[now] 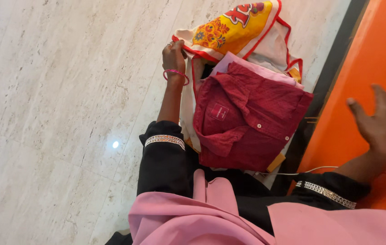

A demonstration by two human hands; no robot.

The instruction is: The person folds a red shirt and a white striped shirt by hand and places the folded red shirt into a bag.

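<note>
Two hands: both belong to the person wearing the camera, who looks down past black sleeves with silver-trimmed cuffs and a pink drape.
Floor (43, 113): pale veined marble fills the left of the view, with one small bright glint of light on it.
Left hand (174, 55): far along the left side of the bag, wearing a pink bangle (176, 72); the fingers are pinched closed on the red-piped edge of the bag.
Cloth bag (236, 25): cream fabric with red piping and a yellow printed panel of flowers, lying on the floor with its mouth held up at the left.
Red shirt (247, 122): folded, dark red with pale buttons and a collar; it rests on top of the bag's lower part, over a folded pink garment (238, 63) whose edge shows at the far side.
White cable (320, 169): a thin line running from under the clothes across the orange surface.
Orange surface (374, 54): a flat bright slab on the right, edged by a dark strip.
Right hand (381, 124): spread and released, holding nothing; whether the palm touches the orange surface cannot be told.
Risk: in my judgement the folded stack could slide or unfold if the bag edge is tugged, since only one hand steadies it; the cable could snag under the cloth.
</note>
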